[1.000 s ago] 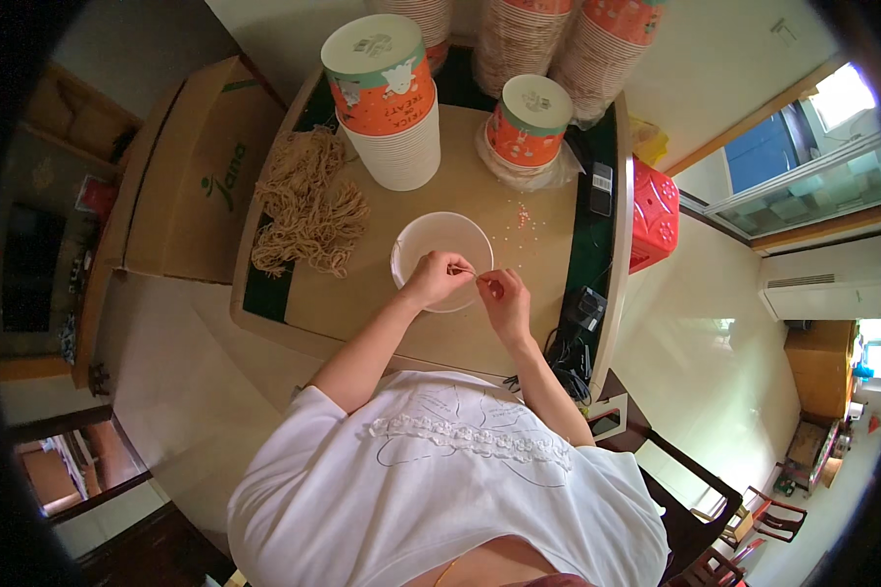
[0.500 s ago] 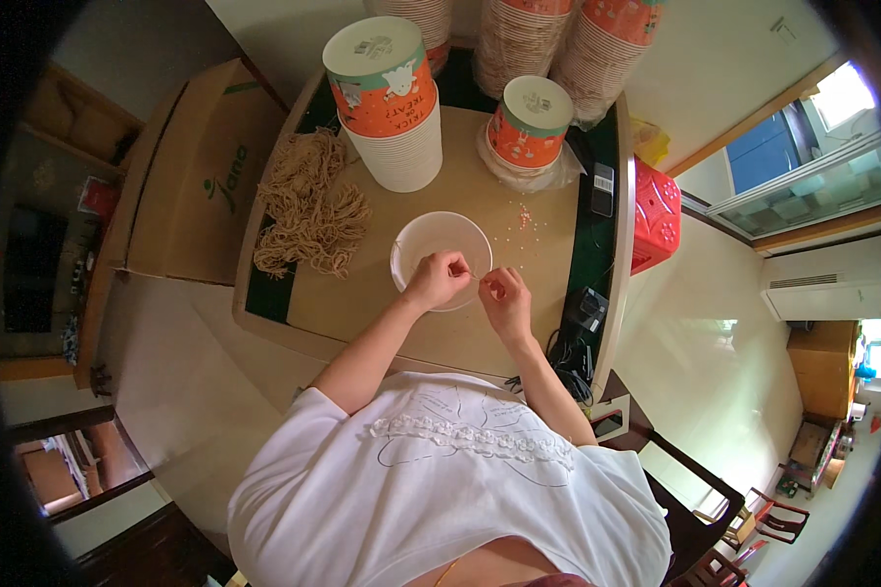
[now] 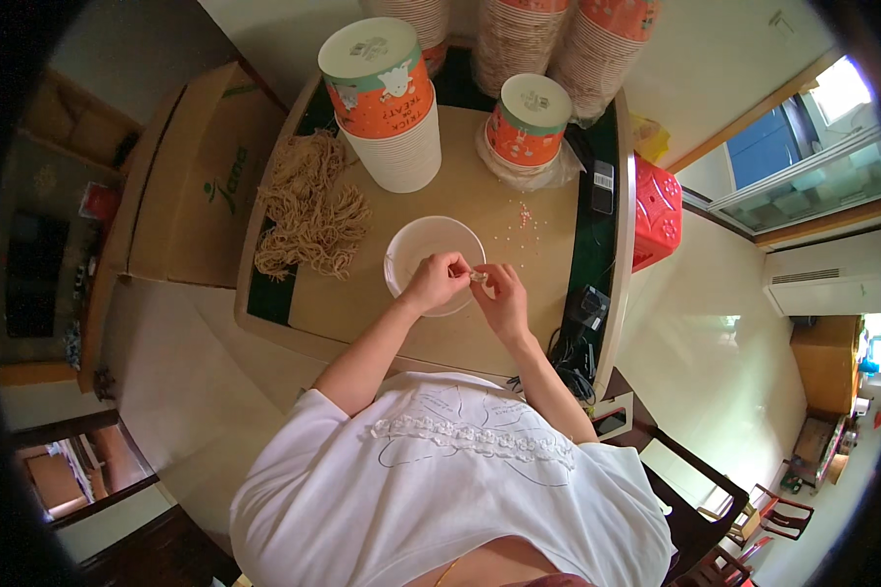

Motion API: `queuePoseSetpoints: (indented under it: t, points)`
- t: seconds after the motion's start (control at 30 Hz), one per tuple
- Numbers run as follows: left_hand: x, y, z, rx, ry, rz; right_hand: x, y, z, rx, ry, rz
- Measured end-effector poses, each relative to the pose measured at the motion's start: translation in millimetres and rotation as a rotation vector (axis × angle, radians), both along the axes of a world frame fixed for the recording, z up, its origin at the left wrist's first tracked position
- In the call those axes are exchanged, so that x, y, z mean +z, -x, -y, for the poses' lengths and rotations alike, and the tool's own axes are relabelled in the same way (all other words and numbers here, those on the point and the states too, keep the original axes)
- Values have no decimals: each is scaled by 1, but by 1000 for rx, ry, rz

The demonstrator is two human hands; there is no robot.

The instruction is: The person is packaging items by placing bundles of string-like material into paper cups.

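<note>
A white paper tub (image 3: 401,242) stands upright on the table in front of me, its mouth facing up. Over its right rim my left hand (image 3: 439,281) is closed in a pinch. Close beside it, my right hand (image 3: 500,296) pinches too, fingertips almost meeting the left ones. Between them shows a small pale bit of what looks like cord (image 3: 479,277); its exact shape is too small to make out. A heap of tan cords (image 3: 313,210) lies to the left of the tub. Tiny pale and pink beads (image 3: 524,217) are scattered on its right.
Behind the tub rises a tall upside-down stack of tubs (image 3: 387,108), with a shorter stack (image 3: 529,127) on plastic at right. More wrapped stacks (image 3: 521,49) line the back. A black device (image 3: 602,186) and cables (image 3: 570,362) lie along the right edge. A red stool (image 3: 658,213) stands beyond.
The fingertips of both hands have come closer together, and the pale bit between them shows more. The tub sits slightly further left and lower in view.
</note>
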State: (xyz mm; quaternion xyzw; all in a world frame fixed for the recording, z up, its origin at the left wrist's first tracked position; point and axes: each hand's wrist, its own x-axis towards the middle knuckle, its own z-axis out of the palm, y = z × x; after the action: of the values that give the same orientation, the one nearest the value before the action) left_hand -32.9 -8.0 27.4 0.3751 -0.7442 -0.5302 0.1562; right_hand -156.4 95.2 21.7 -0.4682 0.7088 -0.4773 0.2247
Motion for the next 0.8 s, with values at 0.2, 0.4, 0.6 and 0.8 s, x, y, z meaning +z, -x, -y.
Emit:
queuePoseSetpoints:
  t: [0.2, 0.4, 0.6, 0.8]
  points:
    - [17, -2, 0, -36, 0, -43, -6, 0, 0, 21, 19, -67]
    - [18, -5, 0, -57, 162, -79, -3, -1, 1, 49, 14, -93]
    - [24, -2, -2, 40, 143, -85, 4, -2, 3, 16, 26, -63]
    - [20, 0, -3, 21, 121, -87, 7, -6, 7, 20, 52, 33]
